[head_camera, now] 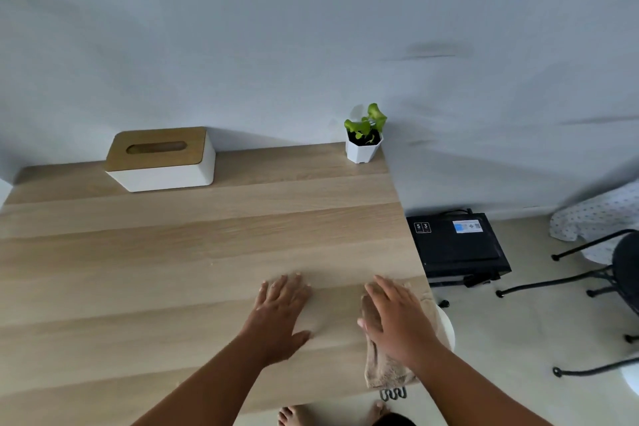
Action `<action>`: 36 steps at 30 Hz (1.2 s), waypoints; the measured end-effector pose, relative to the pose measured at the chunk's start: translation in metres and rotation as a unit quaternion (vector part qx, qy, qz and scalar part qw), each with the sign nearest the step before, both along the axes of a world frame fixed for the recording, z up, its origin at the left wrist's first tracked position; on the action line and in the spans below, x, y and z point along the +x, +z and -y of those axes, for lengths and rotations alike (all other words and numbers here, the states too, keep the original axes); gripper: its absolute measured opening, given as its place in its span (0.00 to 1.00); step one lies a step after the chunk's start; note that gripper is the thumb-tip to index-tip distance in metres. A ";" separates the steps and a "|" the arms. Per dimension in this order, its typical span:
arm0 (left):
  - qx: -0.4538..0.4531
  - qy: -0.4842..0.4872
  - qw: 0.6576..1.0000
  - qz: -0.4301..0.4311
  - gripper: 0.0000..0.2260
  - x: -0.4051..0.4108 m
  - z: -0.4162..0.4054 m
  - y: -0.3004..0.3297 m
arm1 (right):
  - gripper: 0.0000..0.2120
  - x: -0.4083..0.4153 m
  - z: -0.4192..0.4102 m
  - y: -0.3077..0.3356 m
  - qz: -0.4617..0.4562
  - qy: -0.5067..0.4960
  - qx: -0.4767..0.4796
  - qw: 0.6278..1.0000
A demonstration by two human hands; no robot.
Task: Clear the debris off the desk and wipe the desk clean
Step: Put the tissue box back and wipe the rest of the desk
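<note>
The light wooden desk (173,270) fills the left and middle of the view. A beige cloth (383,370) lies near the desk's front right corner. My right hand (397,318) presses flat on the cloth with straight fingers. My left hand (280,315) rests flat on the bare wood just to the left of it, fingers spread. I make out no debris on the desk top.
A white tissue box with a wooden lid (160,157) stands at the back left. A small potted plant (364,137) sits at the back right corner. On the floor to the right are a black printer (456,245), a black chair (615,273) and a white bin (447,328).
</note>
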State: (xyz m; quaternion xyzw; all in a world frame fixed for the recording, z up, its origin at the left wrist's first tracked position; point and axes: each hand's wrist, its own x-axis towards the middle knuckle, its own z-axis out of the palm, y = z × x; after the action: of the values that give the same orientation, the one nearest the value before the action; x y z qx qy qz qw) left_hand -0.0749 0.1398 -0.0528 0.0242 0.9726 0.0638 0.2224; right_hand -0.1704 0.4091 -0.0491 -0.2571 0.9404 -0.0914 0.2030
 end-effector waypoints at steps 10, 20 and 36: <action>-0.009 0.052 0.997 -0.062 0.40 -0.030 0.090 -0.006 | 0.39 -0.070 0.048 0.019 0.042 -0.169 -0.132 0.976; 0.004 0.166 0.973 -0.159 0.41 -0.059 0.145 -0.041 | 0.42 -0.177 0.090 0.020 0.040 -0.241 -0.218 0.945; 0.002 0.166 0.961 -0.220 0.42 -0.056 0.150 -0.059 | 0.63 -0.302 0.147 0.006 -0.005 -0.370 -0.341 0.864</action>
State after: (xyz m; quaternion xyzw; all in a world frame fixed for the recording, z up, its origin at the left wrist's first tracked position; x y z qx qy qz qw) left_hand -0.1311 -0.0097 -0.1122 -0.1240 0.9877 0.0950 -0.0108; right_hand -0.4720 0.2619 -0.0428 0.0557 0.8777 -0.4734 0.0498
